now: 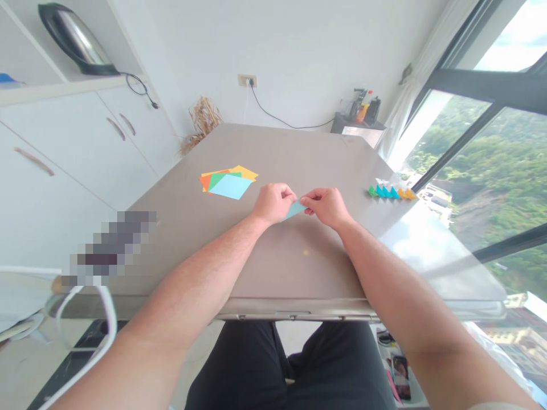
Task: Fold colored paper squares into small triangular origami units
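A light blue piece of paper (294, 210) is held between my two hands, just above or on the tabletop; its folds are too small to make out. My left hand (274, 203) pinches its upper left part with thumb and finger. On the opposite side my right hand (323, 205) grips the paper's right end, fingers closed. Left of my hands lies a fanned stack of coloured paper sheets (231, 187), light blue on top, with green, orange and yellow beneath. Far to the right stands a row of small folded paper pieces (390, 192) in green, blue and orange.
The brown table (294, 262) runs out toward a white wall with a power socket (247, 80). A pixelated dark object (119, 242) lies at the left edge beside a white cable (111, 319). Windows (491, 142) border the right. A small cabinet (356, 130) stands behind the table.
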Demonstrator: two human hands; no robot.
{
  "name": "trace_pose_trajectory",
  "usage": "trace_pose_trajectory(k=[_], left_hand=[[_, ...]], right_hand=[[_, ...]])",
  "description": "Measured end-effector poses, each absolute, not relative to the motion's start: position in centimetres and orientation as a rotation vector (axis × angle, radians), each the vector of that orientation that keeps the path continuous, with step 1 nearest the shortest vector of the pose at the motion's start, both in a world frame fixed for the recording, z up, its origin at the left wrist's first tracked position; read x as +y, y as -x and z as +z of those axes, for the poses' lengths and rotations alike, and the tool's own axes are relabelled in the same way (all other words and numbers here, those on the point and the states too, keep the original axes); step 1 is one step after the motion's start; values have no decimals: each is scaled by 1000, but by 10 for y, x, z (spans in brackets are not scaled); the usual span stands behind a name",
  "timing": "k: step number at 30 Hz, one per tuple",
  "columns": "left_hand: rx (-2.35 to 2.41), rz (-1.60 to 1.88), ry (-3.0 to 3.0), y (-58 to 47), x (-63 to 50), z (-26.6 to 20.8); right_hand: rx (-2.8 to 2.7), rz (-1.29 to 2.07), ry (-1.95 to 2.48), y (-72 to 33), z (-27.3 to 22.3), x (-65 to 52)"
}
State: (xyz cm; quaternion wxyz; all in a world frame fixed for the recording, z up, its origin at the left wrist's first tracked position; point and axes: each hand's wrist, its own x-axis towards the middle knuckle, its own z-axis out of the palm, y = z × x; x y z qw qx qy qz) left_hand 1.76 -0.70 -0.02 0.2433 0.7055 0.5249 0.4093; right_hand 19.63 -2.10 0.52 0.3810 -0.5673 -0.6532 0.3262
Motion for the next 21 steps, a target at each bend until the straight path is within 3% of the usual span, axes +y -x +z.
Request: trace_pose_trajectory(k=[12,21], left_hand=[[1437,1114,-1883,-16,-7,1],[1397,1165,-1843,-14,-8,2]], right_hand=[[-1745,666,1499,-198,4,-23],[-1626,897,1351,-204,3,-23]])
